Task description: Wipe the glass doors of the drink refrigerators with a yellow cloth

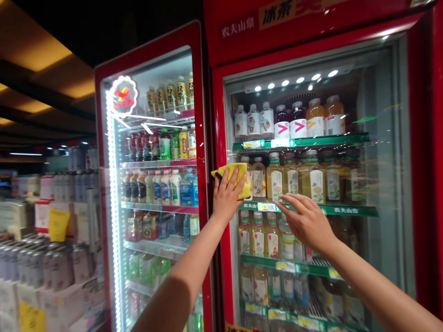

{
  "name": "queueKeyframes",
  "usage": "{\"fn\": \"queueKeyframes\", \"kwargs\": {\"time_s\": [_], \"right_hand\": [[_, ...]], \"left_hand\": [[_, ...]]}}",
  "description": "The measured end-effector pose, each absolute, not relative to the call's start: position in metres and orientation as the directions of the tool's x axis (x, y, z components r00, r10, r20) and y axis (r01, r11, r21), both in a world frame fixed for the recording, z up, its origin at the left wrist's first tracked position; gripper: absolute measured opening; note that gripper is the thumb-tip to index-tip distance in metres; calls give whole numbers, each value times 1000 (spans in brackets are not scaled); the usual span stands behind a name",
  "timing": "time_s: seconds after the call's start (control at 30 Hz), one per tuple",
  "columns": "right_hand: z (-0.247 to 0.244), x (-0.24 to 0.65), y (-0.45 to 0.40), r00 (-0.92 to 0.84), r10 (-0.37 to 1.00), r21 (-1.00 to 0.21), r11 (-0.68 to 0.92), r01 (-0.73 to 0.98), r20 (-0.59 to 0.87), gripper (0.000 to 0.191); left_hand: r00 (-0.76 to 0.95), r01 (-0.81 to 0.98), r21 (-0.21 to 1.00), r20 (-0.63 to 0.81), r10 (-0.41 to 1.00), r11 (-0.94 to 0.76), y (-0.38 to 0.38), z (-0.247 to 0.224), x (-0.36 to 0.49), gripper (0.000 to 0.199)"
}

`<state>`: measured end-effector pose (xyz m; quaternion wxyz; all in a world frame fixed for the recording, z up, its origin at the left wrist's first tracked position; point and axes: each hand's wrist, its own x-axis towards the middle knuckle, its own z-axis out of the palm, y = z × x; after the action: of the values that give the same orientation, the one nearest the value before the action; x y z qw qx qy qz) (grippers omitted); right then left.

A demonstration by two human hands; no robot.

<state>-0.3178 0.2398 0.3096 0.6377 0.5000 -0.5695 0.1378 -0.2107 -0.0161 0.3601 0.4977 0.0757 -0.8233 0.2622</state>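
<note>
A folded yellow cloth (245, 180) lies against the left edge of the right cooler's glass door, over its red frame (220, 120). My left hand (226, 196) is spread on top of the cloth, fingers apart, pressing it to the door. To the right, my right hand (308, 221) is in front of the glass with its fingers extended toward the left and nothing in it; whether it touches the glass I cannot tell. Behind the glass door (380, 161), bottles stand on shelves with green edges (349, 210).
A second red-framed cooler (202, 138) with lit shelves of drinks is directly to the left. Further left, shelves of packaged goods (44, 267) carry yellow tags (59, 224). A red header panel (238, 30) runs above the right cooler.
</note>
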Motion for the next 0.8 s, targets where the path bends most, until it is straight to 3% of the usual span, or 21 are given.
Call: {"fn": "queueKeyframes", "kwargs": {"time_s": [0.1,0.27,0.57,0.8], "right_hand": [[304,-311,231,330,-411,504,452,-736,850,36],[302,-309,225,320,-435,509,444,-737,842,34],[320,-298,207,301,-390,470,475,-744,870,35],[309,-305,208,259,-409,448,479,-755,875,37]], "left_hand": [[-458,-379,-282,885,86,881,-25,322,-209,108],[-472,-309,-283,875,112,908,-43,267,-199,115],[-352,-263,-197,931,95,944,-36,363,-216,101],[-450,-220,-266,881,144,939,-44,307,-201,113]]}}
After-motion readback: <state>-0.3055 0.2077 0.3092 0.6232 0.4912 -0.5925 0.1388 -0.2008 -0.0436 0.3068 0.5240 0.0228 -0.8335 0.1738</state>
